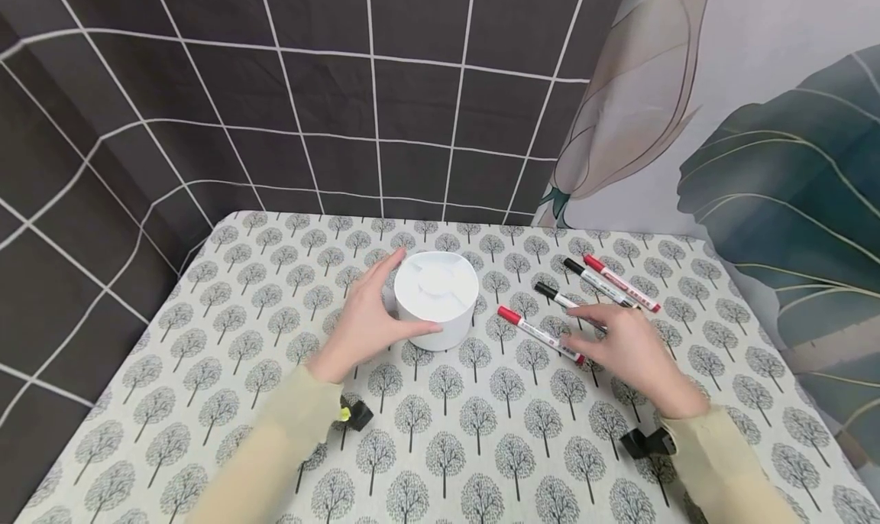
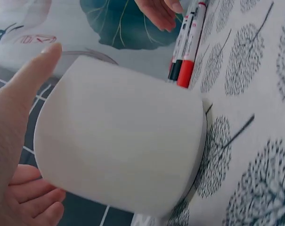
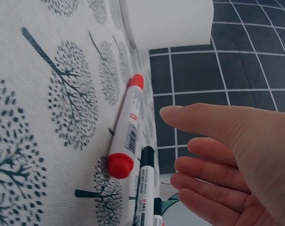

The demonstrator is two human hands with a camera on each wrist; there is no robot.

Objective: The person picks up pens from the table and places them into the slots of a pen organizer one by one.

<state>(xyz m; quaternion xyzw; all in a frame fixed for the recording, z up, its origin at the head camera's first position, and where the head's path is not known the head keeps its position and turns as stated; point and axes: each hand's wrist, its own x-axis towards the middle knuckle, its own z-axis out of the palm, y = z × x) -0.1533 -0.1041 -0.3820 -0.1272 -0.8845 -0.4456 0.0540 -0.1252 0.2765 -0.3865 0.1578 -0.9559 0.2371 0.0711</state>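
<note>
A white round container (image 1: pixel 443 321) with inner dividers and a central ring stands upright on the patterned cloth. My left hand (image 1: pixel 364 310) spreads around its left side, thumb across the front and fingers toward the back; in the left wrist view the thumb looks apart from the wall. My right hand (image 1: pixel 626 348) hovers over the near markers, fingers loosely extended, holding nothing. Beneath its thumb side lies a red-capped whiteboard marker (image 1: pixel 539 335). Just behind is a black-capped marker (image 1: pixel 553 295), partly hidden by the hand.
Farther back right, another black-capped marker (image 1: pixel 594 279) and a red-capped marker (image 1: pixel 619 281) lie side by side. The tree-print cloth (image 1: pixel 447 455) covers the table. A dark grid-patterned curtain (image 1: pixel 330 96) hangs behind, with a floral curtain (image 1: pixel 777 165) at the right.
</note>
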